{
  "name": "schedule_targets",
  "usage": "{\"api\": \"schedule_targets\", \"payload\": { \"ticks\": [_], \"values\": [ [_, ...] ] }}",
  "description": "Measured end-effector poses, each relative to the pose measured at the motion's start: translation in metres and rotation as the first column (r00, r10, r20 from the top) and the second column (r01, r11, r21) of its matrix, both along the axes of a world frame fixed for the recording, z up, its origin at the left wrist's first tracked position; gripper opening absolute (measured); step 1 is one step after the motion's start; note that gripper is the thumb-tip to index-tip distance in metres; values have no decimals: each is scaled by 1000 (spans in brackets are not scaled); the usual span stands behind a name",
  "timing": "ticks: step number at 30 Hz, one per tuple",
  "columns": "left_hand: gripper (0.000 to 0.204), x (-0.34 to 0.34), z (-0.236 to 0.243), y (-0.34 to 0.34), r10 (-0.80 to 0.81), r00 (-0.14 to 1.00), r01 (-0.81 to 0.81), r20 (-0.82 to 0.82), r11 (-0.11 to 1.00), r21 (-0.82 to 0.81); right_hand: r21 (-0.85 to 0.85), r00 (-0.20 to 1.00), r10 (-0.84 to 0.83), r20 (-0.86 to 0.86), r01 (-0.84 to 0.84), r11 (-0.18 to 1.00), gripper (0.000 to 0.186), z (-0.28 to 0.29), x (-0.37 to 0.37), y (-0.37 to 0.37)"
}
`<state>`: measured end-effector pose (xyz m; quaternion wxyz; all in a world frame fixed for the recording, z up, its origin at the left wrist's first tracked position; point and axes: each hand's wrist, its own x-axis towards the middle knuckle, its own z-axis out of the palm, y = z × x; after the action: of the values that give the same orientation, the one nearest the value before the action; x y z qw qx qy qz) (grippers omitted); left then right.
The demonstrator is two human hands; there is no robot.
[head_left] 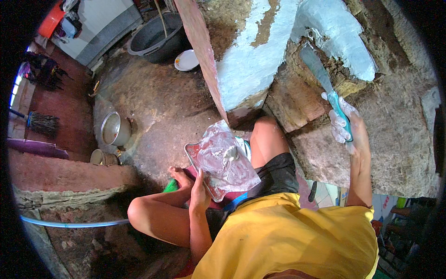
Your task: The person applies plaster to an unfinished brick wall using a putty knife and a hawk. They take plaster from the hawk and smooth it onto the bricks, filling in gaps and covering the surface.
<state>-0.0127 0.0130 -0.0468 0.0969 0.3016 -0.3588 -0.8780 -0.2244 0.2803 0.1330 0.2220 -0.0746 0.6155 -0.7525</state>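
Observation:
My right hand (345,122), smeared with white paste, is closed round the teal handle of a putty knife (318,67). Its grey blade points up toward a rough brown hollow (343,69) beside a patch of white plaster (346,39). Whether the blade touches the wall cannot be told. With my left hand (200,191) I grip the near-left edge of a flat tray (214,174) above my lap. White paste (227,156) is spread across the tray, with a small lump near its middle.
A white-coated wall corner (248,60) juts out ahead of my knees. To the left on the floor (153,100) stand a metal pot (116,129) and a small tin (103,158). Farther back are a black basin (158,39) and a white plate (186,61). A blue hose (74,224) runs at lower left.

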Motion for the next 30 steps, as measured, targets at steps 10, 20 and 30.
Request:
{"api": "schedule_targets", "payload": {
  "ticks": [10,20,30],
  "values": [
    [35,2,1,-4,-42,999,41,29,999,23,274,959,22,-283,59,960,36,8,6,3],
    [37,5,-29,-11,-69,996,77,-61,985,152,182,940,-158,-302,220,958,36,25,7,-4],
    [38,3,-13,-6,-40,999,41,-34,999,28,164,949,-182,-258,228,960,45,28,6,-6]
  ]
}}
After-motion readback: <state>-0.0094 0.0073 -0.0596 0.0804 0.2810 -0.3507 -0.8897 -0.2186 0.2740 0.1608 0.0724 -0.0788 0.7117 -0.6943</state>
